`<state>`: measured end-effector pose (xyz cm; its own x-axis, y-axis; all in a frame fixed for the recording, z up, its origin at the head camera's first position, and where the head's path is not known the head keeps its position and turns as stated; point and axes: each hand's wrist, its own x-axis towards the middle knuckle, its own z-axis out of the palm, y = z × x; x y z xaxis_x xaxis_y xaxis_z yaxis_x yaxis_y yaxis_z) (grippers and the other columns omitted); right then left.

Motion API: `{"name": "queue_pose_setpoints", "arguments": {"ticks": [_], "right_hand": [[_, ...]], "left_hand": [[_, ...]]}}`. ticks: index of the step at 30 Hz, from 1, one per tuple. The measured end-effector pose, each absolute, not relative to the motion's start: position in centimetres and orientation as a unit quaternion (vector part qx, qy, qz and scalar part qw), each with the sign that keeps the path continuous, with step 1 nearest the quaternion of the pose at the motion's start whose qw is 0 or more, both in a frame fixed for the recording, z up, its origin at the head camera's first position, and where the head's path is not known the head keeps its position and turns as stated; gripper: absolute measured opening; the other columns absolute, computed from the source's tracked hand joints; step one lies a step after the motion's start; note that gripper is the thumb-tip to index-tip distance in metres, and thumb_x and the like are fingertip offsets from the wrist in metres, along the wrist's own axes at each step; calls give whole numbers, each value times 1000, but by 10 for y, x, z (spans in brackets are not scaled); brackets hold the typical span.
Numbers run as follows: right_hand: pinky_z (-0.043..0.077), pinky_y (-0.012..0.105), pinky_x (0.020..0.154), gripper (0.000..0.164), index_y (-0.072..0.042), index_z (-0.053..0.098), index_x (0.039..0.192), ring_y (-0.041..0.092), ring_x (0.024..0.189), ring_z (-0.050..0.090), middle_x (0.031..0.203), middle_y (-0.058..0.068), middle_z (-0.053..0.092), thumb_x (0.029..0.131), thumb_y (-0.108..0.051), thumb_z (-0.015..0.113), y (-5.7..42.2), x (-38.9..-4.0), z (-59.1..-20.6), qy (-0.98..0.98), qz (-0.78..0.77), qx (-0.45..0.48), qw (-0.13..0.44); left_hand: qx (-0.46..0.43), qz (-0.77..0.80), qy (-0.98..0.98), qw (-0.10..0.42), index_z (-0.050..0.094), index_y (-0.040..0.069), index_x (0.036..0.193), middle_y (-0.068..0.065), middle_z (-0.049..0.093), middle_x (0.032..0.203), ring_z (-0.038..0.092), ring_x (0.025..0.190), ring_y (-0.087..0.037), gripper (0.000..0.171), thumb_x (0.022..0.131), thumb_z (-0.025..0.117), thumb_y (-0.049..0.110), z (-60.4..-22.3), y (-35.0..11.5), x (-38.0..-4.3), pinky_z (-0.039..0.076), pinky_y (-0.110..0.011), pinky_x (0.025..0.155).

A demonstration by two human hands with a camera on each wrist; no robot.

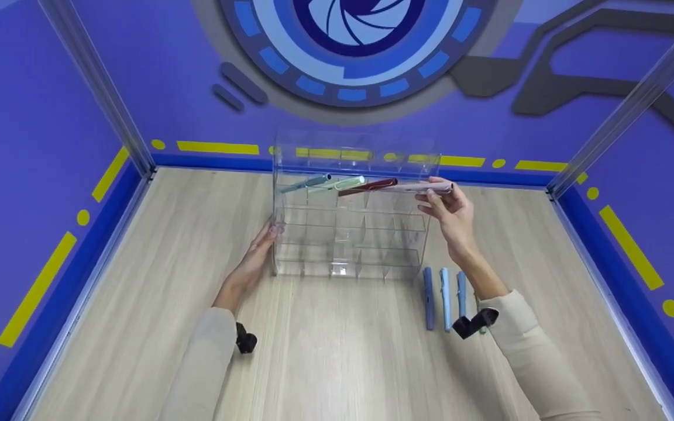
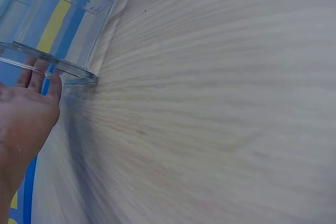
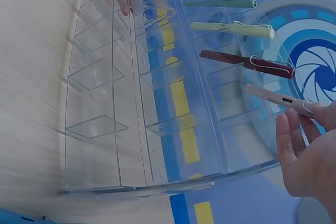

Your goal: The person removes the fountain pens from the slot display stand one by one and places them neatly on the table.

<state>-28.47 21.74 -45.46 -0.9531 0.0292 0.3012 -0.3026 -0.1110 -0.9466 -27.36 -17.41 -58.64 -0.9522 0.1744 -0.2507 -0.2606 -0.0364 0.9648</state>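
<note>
A clear acrylic rack [image 1: 348, 234] with several small compartments stands on the table. My left hand [image 1: 252, 260] rests against its left side, its fingers fairly straight on the panel [image 2: 68, 69] in the left wrist view. My right hand [image 1: 454, 219] pinches a pale pink pen [image 3: 273, 97] near its capped end, at the right end of an upper row. Left of that pen, a dark red pen [image 1: 369, 187], a mint green pen [image 1: 337, 184] and a teal pen [image 1: 306, 183] lie slanted in the same row, their clipped caps towards me.
On the table right of the rack lie a dark blue pen [image 1: 429, 298], a light blue pen [image 1: 445, 298] and a mid-blue pen [image 1: 461, 292]. A green tip [image 1: 482, 330] shows beneath my right wrist's camera. A blue patterned wall [image 1: 185, 117] rises behind the rack.
</note>
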Motion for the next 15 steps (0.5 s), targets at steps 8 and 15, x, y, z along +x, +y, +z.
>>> {"name": "queue_pose_setpoints", "arguments": {"ticks": [8, 15], "right_hand": [[62, 33, 92, 37, 8, 49, 140, 16, 108, 70, 117, 3, 69, 106, -7, 53, 235, -274, -448, -644, 744, 125, 125], [59, 40, 99, 28, -4, 54, 133, 20, 112, 71, 119, 7, 65, 106, -4, 51, 246, -268, -448, -597, 779, 147, 121]], "left_hand": [[-21, 728, 667, 157, 3, 28, 166, -2, 1, 175, -15, 161, -24, 75, 107, 38, 56, -588, -176, -274, -15, -53, 129], [-16, 722, 674, 155, 2, 27, 166, -2, -5, 175, -15, 161, -25, 72, 108, 35, 55, -587, -175, -275, -13, -52, 130]]}}
